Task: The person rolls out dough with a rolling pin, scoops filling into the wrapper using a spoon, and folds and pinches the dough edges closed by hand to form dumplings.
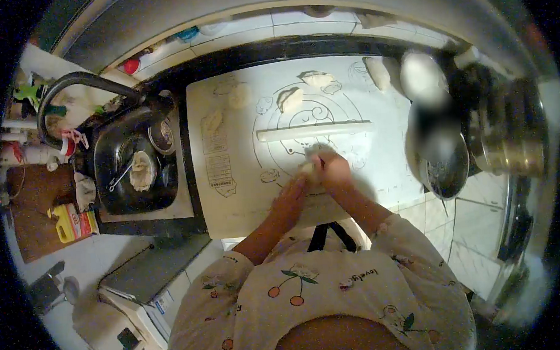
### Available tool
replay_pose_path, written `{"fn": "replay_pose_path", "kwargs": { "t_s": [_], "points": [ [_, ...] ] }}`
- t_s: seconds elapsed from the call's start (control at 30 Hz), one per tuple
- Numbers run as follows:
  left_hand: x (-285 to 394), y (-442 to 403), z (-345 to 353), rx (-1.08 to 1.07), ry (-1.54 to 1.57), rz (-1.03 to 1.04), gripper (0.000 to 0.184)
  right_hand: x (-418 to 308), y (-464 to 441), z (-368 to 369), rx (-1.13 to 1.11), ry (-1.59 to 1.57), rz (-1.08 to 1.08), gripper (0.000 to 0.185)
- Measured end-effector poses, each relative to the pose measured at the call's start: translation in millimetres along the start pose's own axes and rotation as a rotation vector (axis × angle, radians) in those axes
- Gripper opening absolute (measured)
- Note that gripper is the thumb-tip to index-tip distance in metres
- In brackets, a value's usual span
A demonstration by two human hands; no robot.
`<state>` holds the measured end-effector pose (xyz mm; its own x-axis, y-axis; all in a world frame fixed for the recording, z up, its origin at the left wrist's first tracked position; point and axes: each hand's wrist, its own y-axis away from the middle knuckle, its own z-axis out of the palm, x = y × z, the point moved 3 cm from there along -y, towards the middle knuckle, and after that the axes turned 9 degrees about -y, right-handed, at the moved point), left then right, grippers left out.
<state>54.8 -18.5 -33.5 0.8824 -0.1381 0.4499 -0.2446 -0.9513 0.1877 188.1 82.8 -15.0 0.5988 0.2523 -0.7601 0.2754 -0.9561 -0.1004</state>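
Both my hands are close together over the near middle of a printed white mat [232, 204]. My left hand [291, 198] is around a small pale lump that looks like dough [307, 168]. My right hand [335, 173] is curled beside it, blurred, and what its fingers hold cannot be made out. Just beyond my hands a white rolling pin [312, 131] lies crosswise on the mat. Farther back rest pale dough pieces, one [290, 99] left of centre and another [317, 80] behind it. A longer pale piece [379, 73] lies at the back right.
On the left is a black sink [117, 202] holding bowls, with a curved faucet [85, 77] above. A yellow bottle [72, 223] stands left of it. At right are a white bowl [422, 76], a dark pan [449, 166] and a large metal pot [513, 130].
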Motion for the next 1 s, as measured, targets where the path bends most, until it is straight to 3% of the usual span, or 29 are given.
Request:
{"fn": "replay_pose_path", "kwargs": {
  "t_s": [0.03,0.1,0.13,0.2,0.23,0.33,0.37,0.4,0.43,0.57,0.67,0.7,0.8,0.83,0.9,1.0],
  "points": [
    [-5,6,11,0.172,0.02,0.155,0.051,-9,-4,-1,-0.081,-0.036,0.12,0.031],
    [-3,2,8,-0.092,0.095,0.013,0.054,-36,-12,-9,-0.248,-0.107,0.352,0.041],
    [1,2,4,-0.222,0.132,-0.064,0.055,-40,-12,-5,-0.217,-0.077,0.324,0.042],
    [17,10,-20,-0.19,0.221,-0.093,0.06,-47,-2,9,-0.158,-0.022,0.264,0.045],
    [21,14,-25,-0.173,0.266,-0.11,0.062,-43,6,23,0.074,0.098,0.008,0.034],
    [21,21,-20,-0.003,0.243,-0.035,0.06,-24,1,44,0.25,0.205,-0.286,0.028],
    [20,20,-15,0.028,0.081,0.02,0.059,-29,-12,38,0.223,0.306,-0.43,0.021],
    [19,17,-6,0.057,-0.079,0.08,0.058,-22,-21,41,0.194,0.265,-0.322,0.024],
    [22,16,-4,0.092,-0.24,0.146,0.057,-21,-32,40,0.11,0.293,-0.354,0.025],
    [30,20,-12,0.118,-0.17,0.157,0.053,-9,-46,44,-0.008,0.119,-0.466,0.031],
    [23,22,-6,0.048,-0.089,0.09,0.055,-23,-23,41,0.022,0.163,-0.153,0.03],
    [19,24,11,-0.018,-0.092,0.046,0.057,-35,-11,32,-0.147,0.071,0.114,0.03],
    [29,30,3,-0.148,-0.083,0.07,0.064,-41,33,47,0.082,0.087,-0.284,0.029],
    [32,28,-5,-0.167,-0.081,0.101,0.066,-45,28,47,0.075,0.081,-0.247,0.03],
    [28,26,-8,-0.037,-0.066,0.076,0.068,-31,1,56,0.097,0.213,-0.403,0.032],
    [34,32,-8,0.022,-0.102,0.05,0.068,-36,-39,46,0.065,0.062,-0.371,0.034]
  ]
}}
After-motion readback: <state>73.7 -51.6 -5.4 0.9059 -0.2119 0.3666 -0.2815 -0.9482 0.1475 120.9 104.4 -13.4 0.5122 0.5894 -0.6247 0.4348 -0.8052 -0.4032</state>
